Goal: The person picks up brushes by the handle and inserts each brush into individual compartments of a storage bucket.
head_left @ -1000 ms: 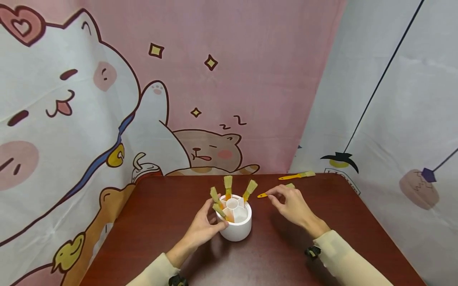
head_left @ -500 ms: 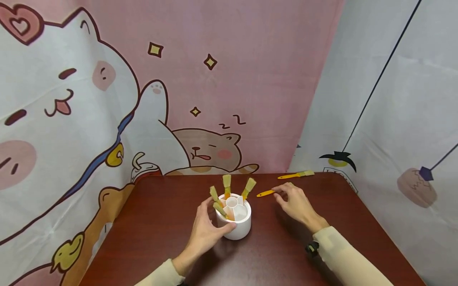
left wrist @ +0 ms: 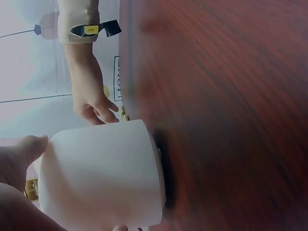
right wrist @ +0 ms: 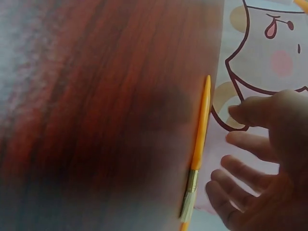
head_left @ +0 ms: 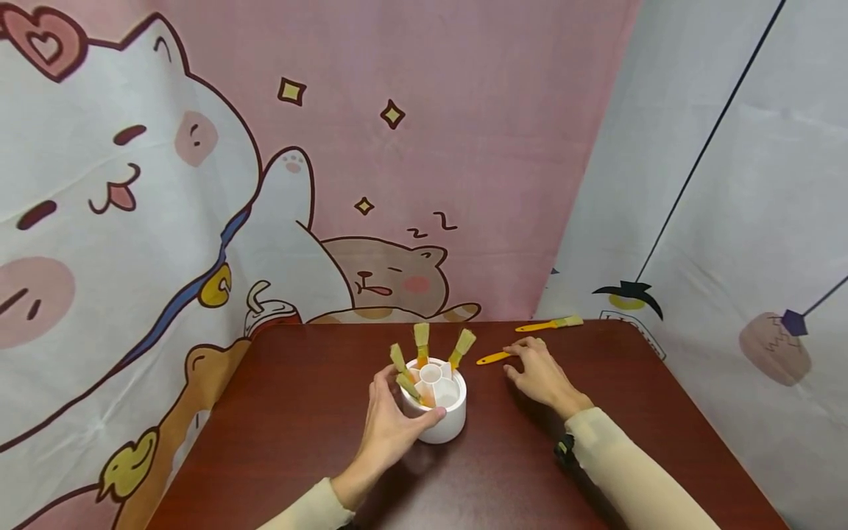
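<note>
My left hand [head_left: 387,423] grips a white round brush holder [head_left: 445,427] from its left, thumb across the front. In the left wrist view the holder's smooth wall [left wrist: 103,175] fills the lower left, the thumb and fingers around it. Several bristle paintbrushes [head_left: 422,342] stand in its compartments, bristles up; the front right compartment holds none. To the right, my right hand [head_left: 542,375] hovers over a yellow-handled paintbrush [head_left: 492,358], hiding its bristle end in the head view. The right wrist view shows relaxed, spread fingers [right wrist: 240,166] apart from that brush [right wrist: 202,127].
Another yellow-handled paintbrush [head_left: 548,325] lies near the back edge of the dark red wooden table [head_left: 298,412]. Cartoon-printed cloth [head_left: 497,147] hangs right behind the table and along both its sides.
My left thumb has slid right across the holder's front. My right hand has shifted slightly over the brush; its bristles, visible a second ago, are now covered, and more of its handle shows.
</note>
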`<action>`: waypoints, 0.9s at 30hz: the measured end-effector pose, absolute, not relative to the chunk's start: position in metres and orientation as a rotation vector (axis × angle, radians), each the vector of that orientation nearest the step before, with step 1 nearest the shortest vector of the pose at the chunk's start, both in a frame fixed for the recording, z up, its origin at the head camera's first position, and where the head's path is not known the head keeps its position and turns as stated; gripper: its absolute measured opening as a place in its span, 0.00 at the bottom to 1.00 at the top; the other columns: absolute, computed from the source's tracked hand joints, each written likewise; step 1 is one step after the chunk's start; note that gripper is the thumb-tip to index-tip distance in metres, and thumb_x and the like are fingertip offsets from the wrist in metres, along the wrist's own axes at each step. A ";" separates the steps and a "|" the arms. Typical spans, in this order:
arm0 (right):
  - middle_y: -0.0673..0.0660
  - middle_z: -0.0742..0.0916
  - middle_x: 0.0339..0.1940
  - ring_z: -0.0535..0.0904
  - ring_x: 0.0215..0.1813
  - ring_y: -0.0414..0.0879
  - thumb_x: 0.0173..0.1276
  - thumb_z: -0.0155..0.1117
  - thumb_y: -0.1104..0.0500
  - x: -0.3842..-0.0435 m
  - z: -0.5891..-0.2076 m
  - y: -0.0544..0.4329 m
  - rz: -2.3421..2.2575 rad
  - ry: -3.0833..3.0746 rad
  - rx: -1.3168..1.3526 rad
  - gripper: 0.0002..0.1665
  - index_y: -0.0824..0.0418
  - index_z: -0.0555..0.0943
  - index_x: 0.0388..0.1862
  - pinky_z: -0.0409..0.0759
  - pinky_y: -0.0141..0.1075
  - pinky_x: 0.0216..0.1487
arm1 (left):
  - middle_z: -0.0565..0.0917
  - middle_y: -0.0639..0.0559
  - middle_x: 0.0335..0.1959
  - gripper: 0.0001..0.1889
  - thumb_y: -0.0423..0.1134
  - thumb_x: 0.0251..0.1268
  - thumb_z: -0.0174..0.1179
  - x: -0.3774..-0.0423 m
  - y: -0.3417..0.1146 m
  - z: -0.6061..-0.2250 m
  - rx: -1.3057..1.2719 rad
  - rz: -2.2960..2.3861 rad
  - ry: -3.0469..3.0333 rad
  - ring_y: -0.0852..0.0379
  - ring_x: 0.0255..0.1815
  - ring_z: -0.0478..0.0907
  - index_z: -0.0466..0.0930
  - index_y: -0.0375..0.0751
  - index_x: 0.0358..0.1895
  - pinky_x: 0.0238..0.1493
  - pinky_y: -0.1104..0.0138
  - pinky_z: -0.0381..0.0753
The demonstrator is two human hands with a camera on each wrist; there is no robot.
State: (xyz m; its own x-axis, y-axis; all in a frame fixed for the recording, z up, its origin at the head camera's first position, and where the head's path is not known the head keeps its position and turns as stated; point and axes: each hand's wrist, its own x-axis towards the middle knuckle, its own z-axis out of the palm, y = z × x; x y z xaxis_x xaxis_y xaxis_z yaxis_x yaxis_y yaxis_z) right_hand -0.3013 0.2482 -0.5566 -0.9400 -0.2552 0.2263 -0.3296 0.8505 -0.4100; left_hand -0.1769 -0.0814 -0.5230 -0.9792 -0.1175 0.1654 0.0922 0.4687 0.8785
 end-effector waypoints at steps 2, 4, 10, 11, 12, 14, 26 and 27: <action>0.72 0.86 0.73 0.77 0.75 0.69 0.82 0.77 0.57 -0.303 -0.559 0.248 0.655 -2.893 0.468 0.27 0.68 0.88 0.73 0.83 0.67 0.77 | 0.81 0.41 0.68 0.62 0.56 0.47 0.96 -0.177 -0.082 -0.523 0.013 -1.544 -2.514 0.48 0.66 0.85 0.68 0.41 0.83 0.67 0.52 0.85; 0.73 0.85 0.75 0.76 0.76 0.72 0.81 0.77 0.57 -0.304 -0.561 0.248 0.617 -2.916 0.493 0.28 0.69 0.88 0.74 0.82 0.68 0.78 | 0.81 0.40 0.67 0.61 0.53 0.48 0.95 -0.177 -0.084 -0.524 -0.006 -1.567 -2.516 0.48 0.64 0.86 0.68 0.40 0.83 0.66 0.51 0.87; 0.73 0.84 0.80 0.76 0.81 0.78 0.82 0.77 0.54 -0.306 -0.565 0.251 0.549 -2.977 0.533 0.32 0.70 0.85 0.77 0.77 0.74 0.82 | 0.81 0.34 0.72 0.57 0.48 0.53 0.93 -0.178 -0.090 -0.523 -0.085 -1.617 -2.531 0.38 0.64 0.91 0.68 0.38 0.83 0.66 0.43 0.93; 0.73 0.83 0.80 0.76 0.82 0.78 0.83 0.77 0.54 -0.306 -0.565 0.251 0.553 -2.989 0.533 0.32 0.69 0.85 0.77 0.77 0.74 0.82 | 0.81 0.33 0.73 0.56 0.48 0.54 0.93 -0.179 -0.091 -0.523 -0.102 -1.629 -2.532 0.36 0.65 0.91 0.68 0.38 0.83 0.65 0.43 0.94; 0.73 0.83 0.81 0.76 0.82 0.78 0.83 0.77 0.54 -0.305 -0.565 0.251 0.556 -2.997 0.536 0.32 0.69 0.85 0.78 0.77 0.74 0.82 | 0.81 0.32 0.74 0.55 0.47 0.55 0.92 -0.180 -0.093 -0.523 -0.117 -1.646 -2.530 0.34 0.66 0.91 0.69 0.38 0.83 0.65 0.43 0.94; 0.73 0.83 0.80 0.77 0.82 0.77 0.83 0.77 0.54 -0.304 -0.565 0.252 0.557 -3.005 0.546 0.32 0.69 0.84 0.78 0.77 0.74 0.81 | 0.82 0.32 0.75 0.53 0.45 0.57 0.91 -0.181 -0.096 -0.523 -0.150 -1.691 -2.526 0.33 0.68 0.91 0.69 0.38 0.83 0.66 0.42 0.94; 0.68 0.84 0.75 0.82 0.74 0.71 0.82 0.77 0.57 -0.295 -0.561 0.257 0.525 -3.014 0.606 0.31 0.61 0.85 0.80 0.84 0.71 0.75 | 0.82 0.30 0.76 0.48 0.38 0.63 0.87 -0.189 -0.111 -0.520 -0.299 -1.878 -2.529 0.30 0.75 0.87 0.69 0.40 0.83 0.74 0.38 0.88; 0.68 0.84 0.74 0.82 0.73 0.70 0.83 0.77 0.56 -0.294 -0.560 0.258 0.522 -3.017 0.610 0.31 0.61 0.85 0.80 0.84 0.71 0.75 | 0.82 0.29 0.77 0.48 0.38 0.64 0.87 -0.190 -0.112 -0.519 -0.313 -1.893 -2.531 0.30 0.75 0.87 0.69 0.40 0.84 0.74 0.38 0.88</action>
State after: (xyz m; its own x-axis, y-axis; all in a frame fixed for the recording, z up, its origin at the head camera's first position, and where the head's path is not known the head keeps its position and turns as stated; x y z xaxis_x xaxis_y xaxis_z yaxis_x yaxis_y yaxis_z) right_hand -0.2941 0.2577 -0.5604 -0.9234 -0.3745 0.0840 -0.3809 0.8678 -0.3191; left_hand -0.1897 -0.1124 -0.5194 -0.9800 0.1771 0.0904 0.1367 0.2704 0.9530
